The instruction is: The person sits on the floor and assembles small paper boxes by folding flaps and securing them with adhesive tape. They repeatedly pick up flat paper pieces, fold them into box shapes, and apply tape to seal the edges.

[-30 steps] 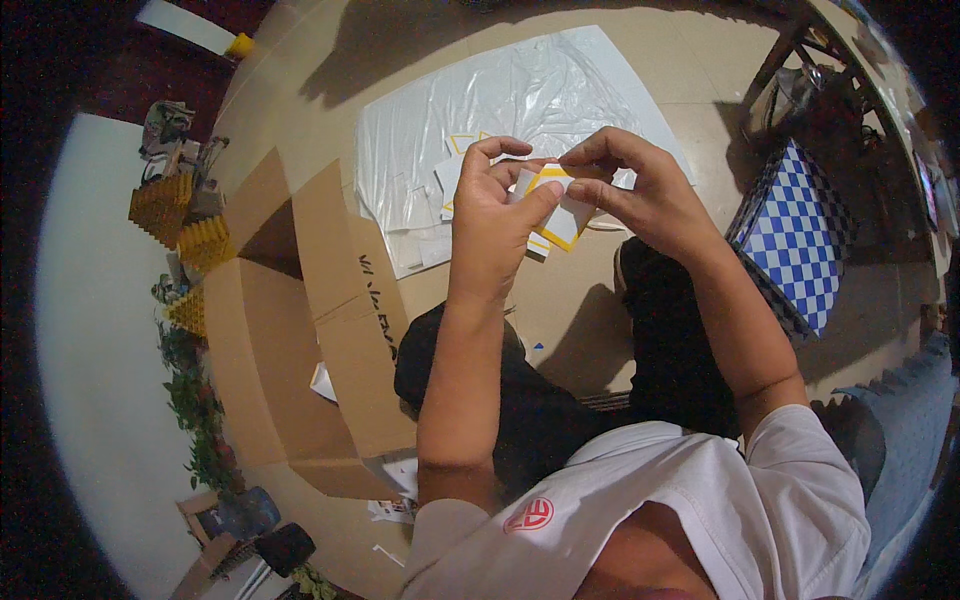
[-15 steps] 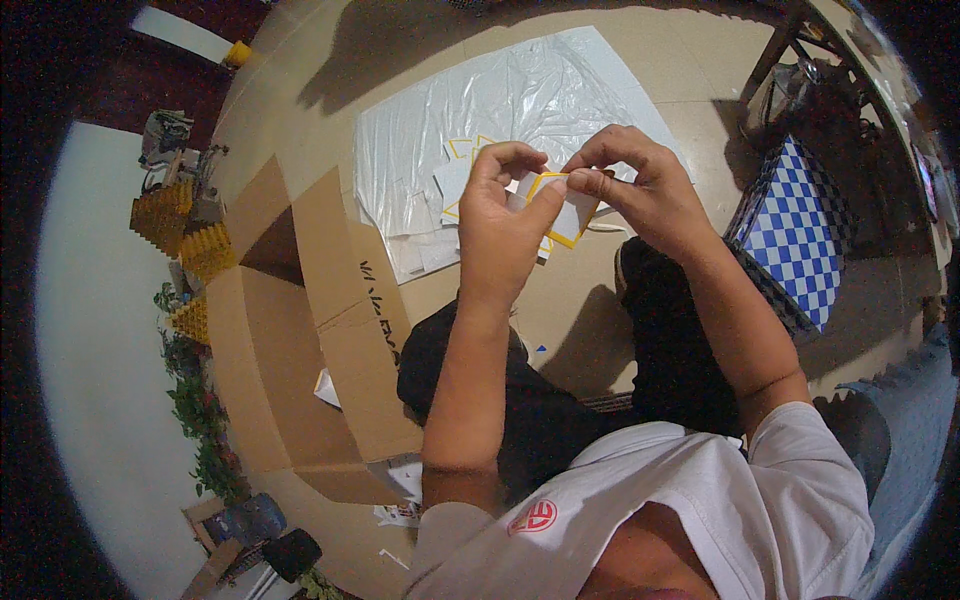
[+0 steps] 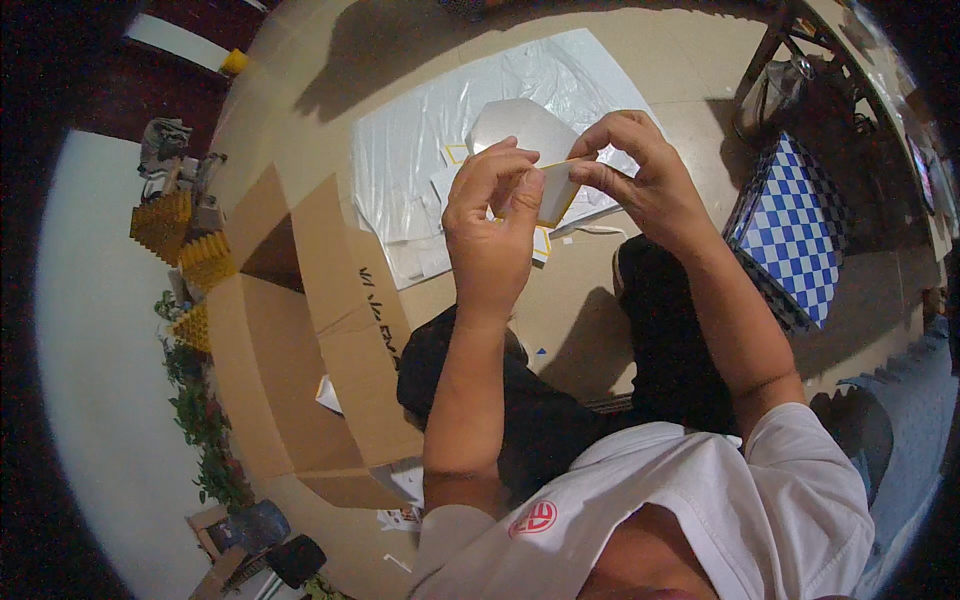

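Observation:
In front of me, both hands hold a small white card with a yellow edge. My left hand grips its left side between thumb and fingers. My right hand pinches the upper right corner with thumb and forefinger. A larger pale sheet with a rounded outline shows just beyond my fingers; whether it joins the card I cannot tell. Below and behind my left hand, more white pieces with yellow borders lie on a board covered in clear plastic, partly hidden by the hands.
An open cardboard box stands at my left, with a white piece inside. Blue-and-white checkered panels lean at the right, near a table. Plants and yellow stacked pieces line the left wall.
The card has tilted so that it shows narrower. My left hand's fingers have straightened and the right hand has risen slightly. The pale rounded sheet has come into view beyond the hands.

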`<state>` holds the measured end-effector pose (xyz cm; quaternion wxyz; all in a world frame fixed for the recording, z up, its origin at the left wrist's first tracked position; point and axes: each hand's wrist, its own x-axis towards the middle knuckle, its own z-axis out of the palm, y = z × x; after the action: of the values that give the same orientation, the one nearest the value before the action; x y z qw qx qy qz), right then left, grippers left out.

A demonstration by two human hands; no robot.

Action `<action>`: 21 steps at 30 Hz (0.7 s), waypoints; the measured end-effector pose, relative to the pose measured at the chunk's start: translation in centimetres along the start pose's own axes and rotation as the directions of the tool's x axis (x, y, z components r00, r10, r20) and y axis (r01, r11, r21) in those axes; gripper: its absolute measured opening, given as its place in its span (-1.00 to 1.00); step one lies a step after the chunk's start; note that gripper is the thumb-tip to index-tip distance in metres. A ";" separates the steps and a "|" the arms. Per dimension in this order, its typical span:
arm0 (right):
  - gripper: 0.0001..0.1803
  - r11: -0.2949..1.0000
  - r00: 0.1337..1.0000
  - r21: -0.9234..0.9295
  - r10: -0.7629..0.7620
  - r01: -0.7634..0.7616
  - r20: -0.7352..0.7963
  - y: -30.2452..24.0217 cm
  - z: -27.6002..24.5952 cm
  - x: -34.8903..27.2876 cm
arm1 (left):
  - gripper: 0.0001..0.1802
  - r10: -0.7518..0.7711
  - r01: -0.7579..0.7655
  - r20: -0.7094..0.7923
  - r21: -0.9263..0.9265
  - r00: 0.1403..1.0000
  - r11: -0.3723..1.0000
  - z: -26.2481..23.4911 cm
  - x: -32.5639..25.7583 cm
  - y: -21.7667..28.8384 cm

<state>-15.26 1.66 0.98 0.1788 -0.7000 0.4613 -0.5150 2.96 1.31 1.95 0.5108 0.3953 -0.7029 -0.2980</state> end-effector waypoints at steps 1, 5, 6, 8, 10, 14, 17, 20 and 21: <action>-0.81 0.999 1.000 -0.030 -0.028 0.028 0.010 -0.2 -0.1 0.1 | -0.95 -0.019 0.019 0.004 -0.025 1.000 1.000 -0.2 0.0 0.1; -0.81 0.984 0.983 -0.054 -0.167 0.171 0.075 -0.6 -0.8 0.4 | -0.97 0.076 -0.076 0.011 0.032 0.997 0.997 -0.6 0.1 -0.9; -0.81 0.976 0.973 -0.034 -0.209 0.213 0.097 -0.5 -0.8 0.4 | -0.96 0.067 -0.067 0.010 0.005 0.998 0.998 -0.8 0.1 -0.9; -0.75 0.954 0.998 0.293 -0.057 0.057 -0.009 -0.3 -0.6 0.4 | -0.92 -0.011 0.017 0.031 -0.175 0.999 0.984 -1.2 0.1 -1.0; -0.58 0.931 1.000 0.364 -0.003 -0.003 0.016 0.3 -1.3 0.8 | -0.88 -0.160 0.185 0.094 -0.429 0.983 0.884 -2.2 0.4 -0.9; -0.51 0.893 0.966 0.408 0.094 -0.188 0.239 2.6 -2.7 0.9 | -0.82 -0.332 0.346 0.190 -0.788 0.924 0.510 -3.7 0.5 -1.4; -0.47 0.813 0.911 0.479 0.143 -0.331 0.387 2.9 -2.5 0.3 | -0.82 -0.405 0.319 0.198 -0.912 0.892 0.257 -5.6 0.2 -2.8; -0.46 0.735 0.919 0.593 0.103 -0.329 0.382 2.2 -2.6 0.3 | -0.77 -0.619 0.310 0.080 -0.910 0.781 0.273 -5.7 0.3 -2.9; -0.48 0.692 0.924 0.644 0.091 -0.327 0.371 2.0 -2.5 0.2 | -0.76 -0.643 0.317 0.104 -0.922 0.758 0.224 -5.8 0.2 -2.9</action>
<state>-18.40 1.02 0.65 0.5565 -0.5951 0.2774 -0.5092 9.17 -0.46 1.42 0.6183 0.2930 -0.1777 -0.7073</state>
